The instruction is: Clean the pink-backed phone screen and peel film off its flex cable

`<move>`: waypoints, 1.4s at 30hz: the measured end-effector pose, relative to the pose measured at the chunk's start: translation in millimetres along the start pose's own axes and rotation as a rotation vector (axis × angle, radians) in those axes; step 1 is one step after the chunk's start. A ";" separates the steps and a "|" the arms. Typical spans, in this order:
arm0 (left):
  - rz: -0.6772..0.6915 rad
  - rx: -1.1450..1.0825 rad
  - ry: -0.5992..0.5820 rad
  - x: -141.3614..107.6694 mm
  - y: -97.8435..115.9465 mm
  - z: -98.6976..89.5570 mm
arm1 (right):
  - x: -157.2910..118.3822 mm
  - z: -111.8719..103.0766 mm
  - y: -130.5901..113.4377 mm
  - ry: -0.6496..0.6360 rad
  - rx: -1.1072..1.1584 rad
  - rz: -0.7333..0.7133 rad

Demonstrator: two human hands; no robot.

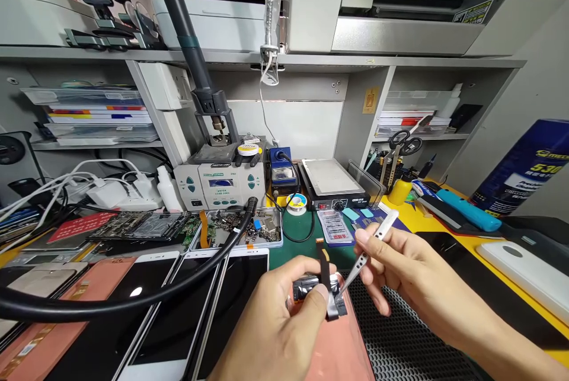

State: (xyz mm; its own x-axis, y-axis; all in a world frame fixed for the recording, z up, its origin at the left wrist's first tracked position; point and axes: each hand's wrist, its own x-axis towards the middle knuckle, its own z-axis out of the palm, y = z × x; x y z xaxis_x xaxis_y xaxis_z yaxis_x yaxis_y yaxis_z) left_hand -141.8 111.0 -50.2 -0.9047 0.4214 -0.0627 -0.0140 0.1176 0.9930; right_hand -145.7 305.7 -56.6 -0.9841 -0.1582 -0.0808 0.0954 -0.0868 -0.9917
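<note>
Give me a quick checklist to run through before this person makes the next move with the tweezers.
1. Left hand steadies the dark ribbon strip: ok, pinched under the thumb.
2. Right hand has the tweezers: ok, held between thumb and fingers.
3. Tweezers point at the piece: ok, the tips are at the strip's lower end.
4. Tips have gripped something: cannot tell, too small to see.
5. Black hose clear of both hands: ok, it runs off to the left, over the phones.
6. Reading on the grey station's display: cannot tell, too small to read.
</note>
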 end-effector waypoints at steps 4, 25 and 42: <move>0.009 0.023 -0.003 -1.3 -7.6 -0.3 | 0.8 0.2 -0.8 -0.012 0.042 -0.007; -0.027 0.074 0.107 -4.1 -11.3 2.9 | -2.0 1.6 -1.2 -0.044 0.104 -0.051; 0.024 0.042 0.059 -4.7 -9.5 4.6 | -5.4 -0.6 -0.3 -0.050 0.095 -0.119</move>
State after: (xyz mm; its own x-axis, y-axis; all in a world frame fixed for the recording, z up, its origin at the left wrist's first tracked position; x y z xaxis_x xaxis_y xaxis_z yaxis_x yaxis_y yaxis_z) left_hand -135.5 112.0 -59.8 -0.9280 0.3714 -0.0315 0.0251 0.1465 0.9889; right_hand -140.5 307.2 -55.9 -0.9808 -0.1901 0.0438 -0.0050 -0.2003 -0.9797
